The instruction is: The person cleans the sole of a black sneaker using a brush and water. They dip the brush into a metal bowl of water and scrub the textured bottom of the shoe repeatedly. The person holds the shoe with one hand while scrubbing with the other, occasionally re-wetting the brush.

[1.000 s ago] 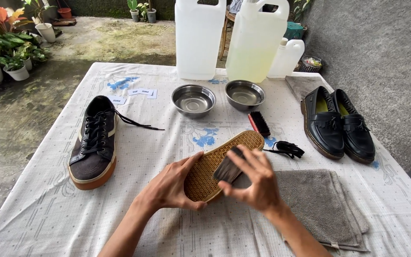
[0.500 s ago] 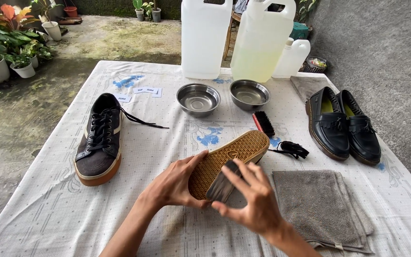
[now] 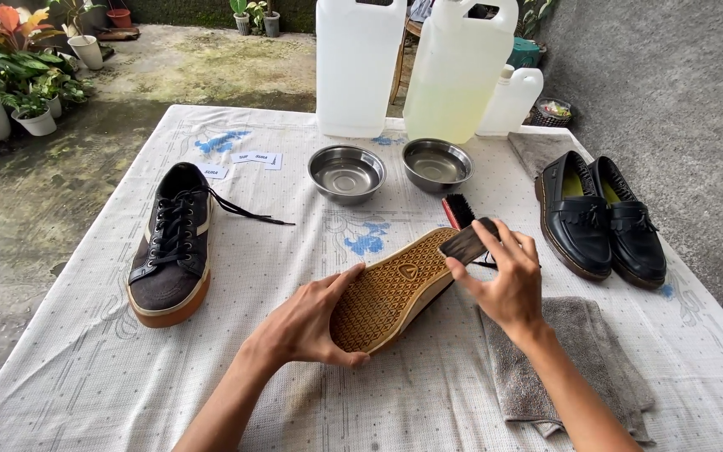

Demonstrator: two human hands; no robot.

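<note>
Scrubbing that upturned sneaker (image 3: 395,289) near the desk's front edge goes best while the left hand (image 3: 299,326) grasps its heel firmly and the right hand (image 3: 504,280), clenched on the brush (image 3: 468,240), strokes along the tread grooves.

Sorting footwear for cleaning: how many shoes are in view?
4. A dark sneaker lies at the table's left, its mate is sole-up in the left hand, and two black loafers sit at right.
</note>
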